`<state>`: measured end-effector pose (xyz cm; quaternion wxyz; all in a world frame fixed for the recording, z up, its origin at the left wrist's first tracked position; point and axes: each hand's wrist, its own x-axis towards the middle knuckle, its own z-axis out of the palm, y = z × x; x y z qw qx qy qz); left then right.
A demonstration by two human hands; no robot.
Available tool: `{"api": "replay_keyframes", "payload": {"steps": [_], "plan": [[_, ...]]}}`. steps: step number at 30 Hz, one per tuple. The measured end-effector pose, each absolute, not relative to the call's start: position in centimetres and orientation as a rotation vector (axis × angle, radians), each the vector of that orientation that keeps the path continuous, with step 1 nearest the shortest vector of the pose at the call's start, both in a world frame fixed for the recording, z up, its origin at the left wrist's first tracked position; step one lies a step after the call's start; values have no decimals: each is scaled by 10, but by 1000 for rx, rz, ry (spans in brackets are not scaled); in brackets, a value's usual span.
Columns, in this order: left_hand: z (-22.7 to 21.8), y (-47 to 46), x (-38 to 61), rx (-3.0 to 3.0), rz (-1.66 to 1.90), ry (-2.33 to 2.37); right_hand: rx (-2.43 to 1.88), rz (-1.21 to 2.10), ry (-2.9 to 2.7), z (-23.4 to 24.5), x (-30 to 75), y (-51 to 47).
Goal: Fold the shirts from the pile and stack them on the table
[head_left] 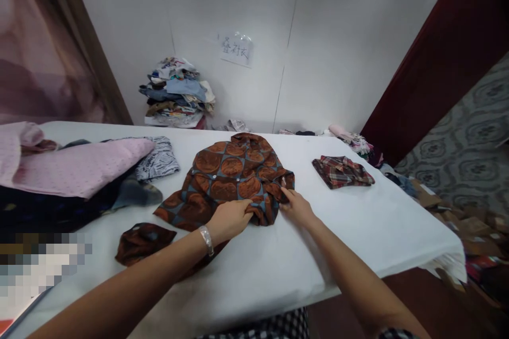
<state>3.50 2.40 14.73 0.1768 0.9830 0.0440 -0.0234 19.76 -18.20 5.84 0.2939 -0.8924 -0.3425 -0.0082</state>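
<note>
A brown shirt (226, 169) with round orange-brown shapes on a blue-grey ground lies on the white-covered table (302, 275), collar toward the wall. My left hand (231, 218), with a clear band at the wrist, is closed on the shirt's near edge. At the shirt's right side, my right hand (296, 207) pinches gathered cloth of a folded-in part. One sleeve end (143, 243) of the shirt spreads out to the left, beyond my left forearm. Part of the shirt's near edge is hidden beneath my left arm.
A folded plaid shirt (342, 171) lies to the right. Pink cloth (87, 167), dark clothes and a black-and-white printed piece (159, 160) are heaped at the left. Behind the table stands a tall clothes pile (178, 90). A paper sign (236, 50) hangs on the wall. Cardboard boxes (473, 228) lie at the far right.
</note>
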Motion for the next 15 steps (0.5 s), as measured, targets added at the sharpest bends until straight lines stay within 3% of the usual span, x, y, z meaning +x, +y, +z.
{"api": "replay_keyframes", "payload": {"steps": [6,11,15], "plan": [[150,33,22,2855,-92,296,-2582,-53,-938,89,235,-180],[138,-34,46,2710,-116,14,-2668,-524,-766,121,284,-245],[128,-90,61,2516,-160,-256,-2617,-599,-539,107,284,-280]]}}
